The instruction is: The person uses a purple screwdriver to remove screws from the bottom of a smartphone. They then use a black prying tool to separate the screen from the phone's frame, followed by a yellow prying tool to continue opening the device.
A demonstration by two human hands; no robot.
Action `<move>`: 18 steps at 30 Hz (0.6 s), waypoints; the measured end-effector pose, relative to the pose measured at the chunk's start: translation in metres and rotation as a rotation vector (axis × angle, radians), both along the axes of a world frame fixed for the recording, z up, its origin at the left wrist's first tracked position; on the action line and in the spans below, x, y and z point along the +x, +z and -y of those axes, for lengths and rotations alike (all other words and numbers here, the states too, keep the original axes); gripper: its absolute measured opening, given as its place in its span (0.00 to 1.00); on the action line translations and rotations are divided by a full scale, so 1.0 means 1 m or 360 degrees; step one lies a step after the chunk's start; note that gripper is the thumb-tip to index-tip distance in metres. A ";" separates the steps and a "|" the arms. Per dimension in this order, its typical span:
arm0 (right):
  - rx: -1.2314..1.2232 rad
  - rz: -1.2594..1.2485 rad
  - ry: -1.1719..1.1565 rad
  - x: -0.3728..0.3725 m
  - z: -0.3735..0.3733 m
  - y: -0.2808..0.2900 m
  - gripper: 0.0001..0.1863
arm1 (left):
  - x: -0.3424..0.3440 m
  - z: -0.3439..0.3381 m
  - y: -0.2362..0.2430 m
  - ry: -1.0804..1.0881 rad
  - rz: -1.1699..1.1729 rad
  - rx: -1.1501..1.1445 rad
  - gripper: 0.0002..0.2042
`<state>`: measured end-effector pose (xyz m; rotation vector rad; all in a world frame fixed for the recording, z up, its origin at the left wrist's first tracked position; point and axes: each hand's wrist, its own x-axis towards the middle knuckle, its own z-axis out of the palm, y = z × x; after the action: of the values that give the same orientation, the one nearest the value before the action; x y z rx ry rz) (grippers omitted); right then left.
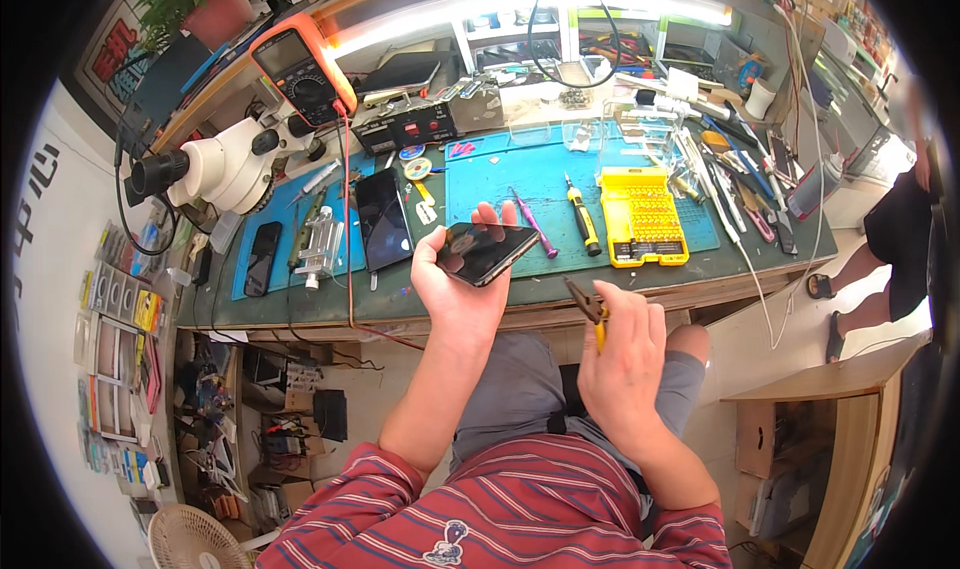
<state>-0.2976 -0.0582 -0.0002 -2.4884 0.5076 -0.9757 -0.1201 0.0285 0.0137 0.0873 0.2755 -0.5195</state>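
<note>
A dark smartphone [484,252] lies tilted in my left hand [462,294], its glossy face up, with my thumb along one side and fingers behind the far edge. My right hand [627,354] is closed around pliers [599,331] with yellow handles. Their dark jaws point up and left toward the phone, apart from it. Just beyond the hands, a purple screwdriver [534,224] and a yellow-black screwdriver [581,215] rest on the blue mat [480,186]. To their right stands an open yellow bit case [641,217] with several bits in rows.
Left on the bench are a black tablet-like panel [383,219], another phone [262,259], a metal clamp fixture [320,247] and a white microscope [215,169]. An orange multimeter [303,69] stands behind. Hand tools [745,174] crowd the right side. A person [895,229] stands at far right.
</note>
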 end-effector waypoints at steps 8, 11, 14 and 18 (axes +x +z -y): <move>-0.0070 0.0101 -0.0037 0.025 -0.026 -0.005 0.33 | -0.015 -0.009 0.005 0.0105 0.0170 0.0004 0.12; -0.0078 0.0109 -0.0026 0.026 -0.027 -0.003 0.33 | -0.017 -0.010 0.006 0.0110 0.0164 -0.0001 0.11; -0.0083 0.0100 -0.0014 0.026 -0.027 -0.003 0.33 | -0.019 -0.010 0.005 0.0119 0.0171 0.0008 0.10; -0.0072 0.0098 -0.0025 0.025 -0.028 -0.005 0.33 | -0.022 -0.011 0.007 0.0116 0.0196 0.0000 0.08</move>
<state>-0.2722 -0.0303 -0.0055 -2.4888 0.4911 -1.0777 -0.1424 0.0393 0.0203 0.1087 0.1577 -0.4396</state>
